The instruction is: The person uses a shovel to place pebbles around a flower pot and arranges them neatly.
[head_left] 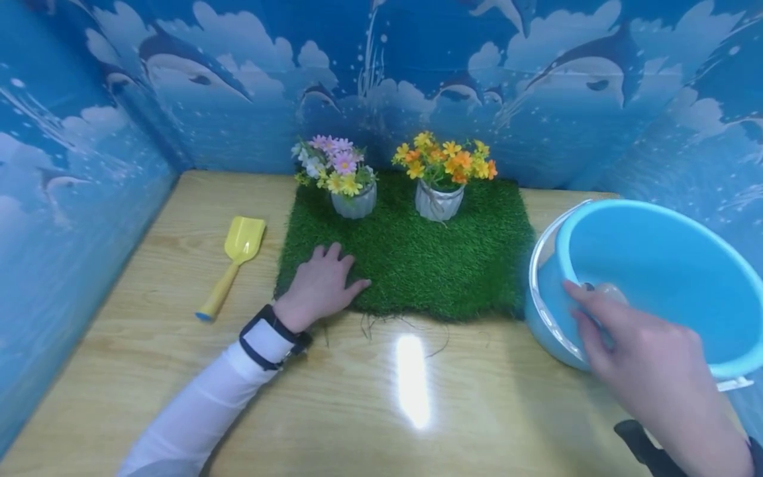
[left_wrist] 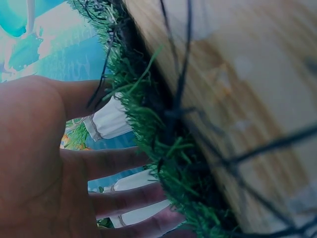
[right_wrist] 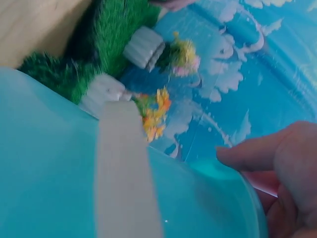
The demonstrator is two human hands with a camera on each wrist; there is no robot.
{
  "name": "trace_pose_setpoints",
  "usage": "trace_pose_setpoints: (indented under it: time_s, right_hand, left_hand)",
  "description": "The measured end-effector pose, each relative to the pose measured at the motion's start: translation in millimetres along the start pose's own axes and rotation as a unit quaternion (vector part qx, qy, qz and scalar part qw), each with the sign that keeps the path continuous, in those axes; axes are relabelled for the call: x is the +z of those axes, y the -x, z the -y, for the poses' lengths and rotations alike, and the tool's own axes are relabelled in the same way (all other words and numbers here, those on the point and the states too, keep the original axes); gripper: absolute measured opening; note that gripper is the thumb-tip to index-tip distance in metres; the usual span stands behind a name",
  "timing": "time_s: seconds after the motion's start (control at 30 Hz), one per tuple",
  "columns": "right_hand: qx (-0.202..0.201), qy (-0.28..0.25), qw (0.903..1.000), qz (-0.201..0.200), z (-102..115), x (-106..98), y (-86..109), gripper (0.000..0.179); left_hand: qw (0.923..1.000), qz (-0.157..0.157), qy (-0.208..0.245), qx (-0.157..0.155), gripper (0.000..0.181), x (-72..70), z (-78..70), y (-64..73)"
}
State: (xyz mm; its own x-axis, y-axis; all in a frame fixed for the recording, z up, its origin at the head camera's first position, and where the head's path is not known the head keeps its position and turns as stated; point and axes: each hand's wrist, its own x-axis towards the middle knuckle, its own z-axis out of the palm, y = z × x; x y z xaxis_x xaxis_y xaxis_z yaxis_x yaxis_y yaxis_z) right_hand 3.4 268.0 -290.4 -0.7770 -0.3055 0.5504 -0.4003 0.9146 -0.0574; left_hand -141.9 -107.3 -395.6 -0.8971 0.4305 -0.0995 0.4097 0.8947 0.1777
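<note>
Two hands we observe at work over the table [head_left: 489,424]: the left hand [head_left: 320,286], fingers spread wide, rests on the near-left corner of the green grass mat [head_left: 417,271], while the right hand [head_left: 646,358] grips the rim of the blue bucket [head_left: 667,265] near the table's right edge. Toward the mat's far edge we record a pink-and-yellow flower pot [head_left: 354,201] and an orange flower pot [head_left: 440,201]; a yellow shovel [head_left: 243,240] lies toward the table's left edge.

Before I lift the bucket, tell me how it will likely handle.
The bucket is probably light for its size, as it looks like plastic. Its smooth rim may feel slippery. The handle, lowered against its side, could swing.
</note>
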Motion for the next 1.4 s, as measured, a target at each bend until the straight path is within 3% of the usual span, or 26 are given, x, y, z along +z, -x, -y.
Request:
trace_pose_setpoints:
  time_s: [0.47, 0.73, 0.9, 1.1, 1.17, 1.4]
  right_hand:
    - [-0.024, -0.026, 0.9992, 0.021, 39.1, -4.2, 11.0, 0.048]
    - [-0.081, -0.086, 0.9927, 0.026, 57.6, -5.6, 17.3, 0.047]
    - [-0.125, -0.119, 0.9849, -0.014, 64.1, -1.4, 16.1, 0.041]
    - [-0.146, -0.185, 0.9718, 0.017, 72.1, -3.1, 19.9, 0.036]
    - [-0.166, -0.205, 0.9646, 0.010, 73.7, -1.5, 20.5, 0.034]
    - [-0.214, -0.227, 0.9499, 0.028, 80.2, 0.5, 19.3, 0.033]
  left_hand:
    - [1.0000, 0.000, -0.005, -0.001, 0.068, 1.8, 1.9, -1.6]
    - [1.0000, -0.005, -0.002, 0.003, 0.068, 2.4, 2.3, -1.7]
    - [1.0000, -0.002, -0.004, 0.007, 0.068, 1.9, 2.1, -2.7]
    - [0.9999, 0.005, -0.009, 0.004, 0.068, 0.1, 0.9, -2.7]
    - [0.9999, 0.006, -0.010, 0.003, 0.068, -0.3, 0.4, -2.3]
    - [0.9999, 0.010, -0.004, 0.002, 0.067, -0.7, 0.7, -2.3]
